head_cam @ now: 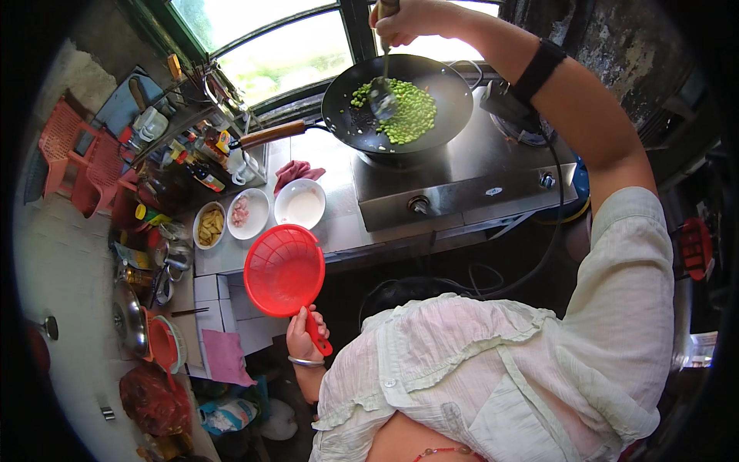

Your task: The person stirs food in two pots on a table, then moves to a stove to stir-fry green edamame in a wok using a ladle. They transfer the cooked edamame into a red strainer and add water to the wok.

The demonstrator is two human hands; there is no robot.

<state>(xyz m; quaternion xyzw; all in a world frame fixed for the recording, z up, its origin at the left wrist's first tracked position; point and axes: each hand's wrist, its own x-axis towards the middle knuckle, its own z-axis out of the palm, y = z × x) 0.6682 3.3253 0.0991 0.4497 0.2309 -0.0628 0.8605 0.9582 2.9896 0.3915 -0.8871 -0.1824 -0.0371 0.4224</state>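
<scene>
My left hand point(308, 333) grips the handle of a red plastic strainer point(284, 271), whose basket shows nothing inside. At the top, my right hand point(398, 22) is closed around the handle of a metal spatula or ladle point(383, 98); its head rests among green beans or peas point(411, 110). They lie in a dark wok point(456, 110) with a wooden handle, on a steel gas stove point(381, 202). Left of the stove stand a bowl of yellowish pieces point(210, 226), a bowl of pink chopped pieces point(241, 212) and a white bowl point(300, 203) that looks empty.
A dark red cloth point(297, 173) lies behind the white bowl. Bottles point(202, 173) and a rack crowd the left corner. A pink cloth point(225, 355) hangs at the counter's edge. Below the stove runs a black hose point(557, 231). Windows stand behind the wok.
</scene>
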